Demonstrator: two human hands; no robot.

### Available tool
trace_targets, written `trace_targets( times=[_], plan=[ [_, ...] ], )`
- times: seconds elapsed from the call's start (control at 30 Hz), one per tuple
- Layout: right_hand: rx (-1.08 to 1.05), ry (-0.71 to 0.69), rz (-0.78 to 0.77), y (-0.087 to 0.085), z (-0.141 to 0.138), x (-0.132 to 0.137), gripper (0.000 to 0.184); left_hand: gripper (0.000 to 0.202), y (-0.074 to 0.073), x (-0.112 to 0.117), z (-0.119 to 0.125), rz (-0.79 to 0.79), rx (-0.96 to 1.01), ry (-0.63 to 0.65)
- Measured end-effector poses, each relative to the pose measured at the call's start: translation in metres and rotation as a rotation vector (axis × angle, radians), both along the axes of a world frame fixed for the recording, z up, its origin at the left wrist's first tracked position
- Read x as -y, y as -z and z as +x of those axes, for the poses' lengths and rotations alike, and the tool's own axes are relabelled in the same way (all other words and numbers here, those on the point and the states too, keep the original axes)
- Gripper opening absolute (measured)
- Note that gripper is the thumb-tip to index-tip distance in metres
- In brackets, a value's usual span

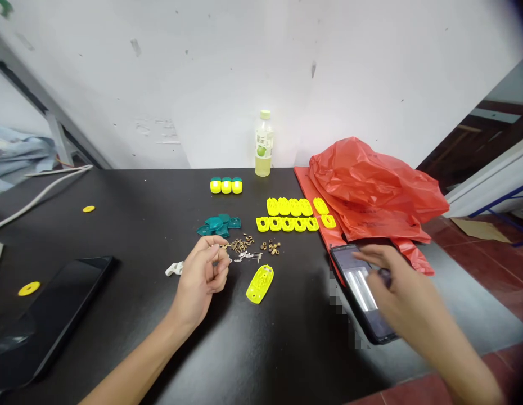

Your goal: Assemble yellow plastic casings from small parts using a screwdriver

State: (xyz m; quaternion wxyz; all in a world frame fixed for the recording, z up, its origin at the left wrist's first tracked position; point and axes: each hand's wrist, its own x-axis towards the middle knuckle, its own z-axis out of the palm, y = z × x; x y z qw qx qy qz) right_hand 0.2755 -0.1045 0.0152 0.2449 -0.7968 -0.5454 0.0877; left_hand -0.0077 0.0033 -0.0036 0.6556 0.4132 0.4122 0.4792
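The yellow shell (260, 284) lies just right of my nearer left hand (202, 270), long axis slanting away rightward; those fingers pinch, on what I can't tell; right hand (394, 275) loosely open over the lit phone (357, 288)

The right hand (388, 275) is blurred and covers part of the phone (358, 287), whose screen is too unclear to read. What, if anything, the left hand (202, 269) pinches is too small to tell; it overlaps the white piece (174, 269), masking one end. The left edge cuts off the black device (71, 292) and the white cable (39, 194), and fine print on the bottle (264, 143) is too small to read.
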Motion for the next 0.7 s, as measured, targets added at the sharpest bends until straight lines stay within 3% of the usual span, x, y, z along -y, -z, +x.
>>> trace_targets(
  times=[0.07,0.13,0.4,0.6,0.7],
  plan=[
    [0.102,0.076,-0.072,0.012,0.034,0.005,0.033,0.019,0.002,0.000,0.002,-0.002,-0.017,0.002],
    [0.122,0.067,-0.101,0.021,0.050,0.008,0.032,0.020,0.003,0.001,0.004,-0.004,-0.032,0.007],
    [0.075,-0.045,-0.119,0.029,0.037,0.007,0.032,0.023,0.003,-0.001,0.003,0.017,-0.072,-0.017],
    [0.116,0.037,-0.082,0.016,0.035,0.005,0.037,0.021,0.001,-0.002,0.002,-0.036,-0.010,0.020],
    [0.148,0.008,-0.046,0.010,0.030,0.001,0.038,0.021,0.003,-0.002,0.002,-0.036,-0.005,0.023]
  ],
)
